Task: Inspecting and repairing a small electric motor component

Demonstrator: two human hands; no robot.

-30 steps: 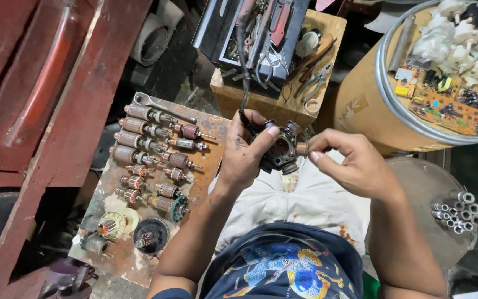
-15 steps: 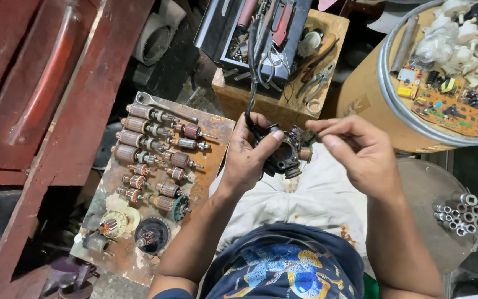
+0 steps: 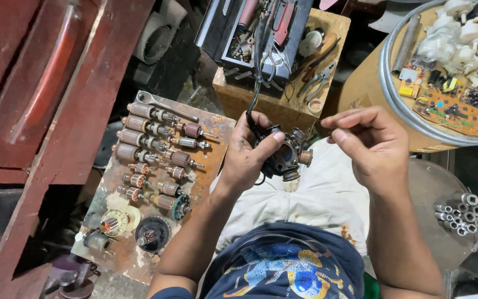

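Nearest the camera, the person's lap lay under a white cloth [image 3: 316,199]. Just above it the left hand [image 3: 250,155] was closed around a dark round motor part [image 3: 284,156], thumb across its face, holding it up over the lap with a black cable [image 3: 256,61] running from it toward twelve o'clock. The right hand [image 3: 369,141] hovered at three o'clock of the part, just beside it and not touching, its fingers loosely curled together and holding nothing that could be made out.

At nine o'clock of the left hand a rusty board [image 3: 217,130] served as a worktop, carrying rows of copper-wound armatures [image 3: 145,144] and a wrench [image 3: 164,105] along its far edge. At four o'clock of the right hand, a cluster of small metal cylinders [image 3: 460,213] sat on a round grey surface.

Farther out, at twelve o'clock, an open toolbox [image 3: 250,33] rested on a wooden box [image 3: 305,99]. At two o'clock stood a drum [image 3: 372,83] topped with green circuit boards [image 3: 452,108] and white plastic parts [image 3: 471,39].
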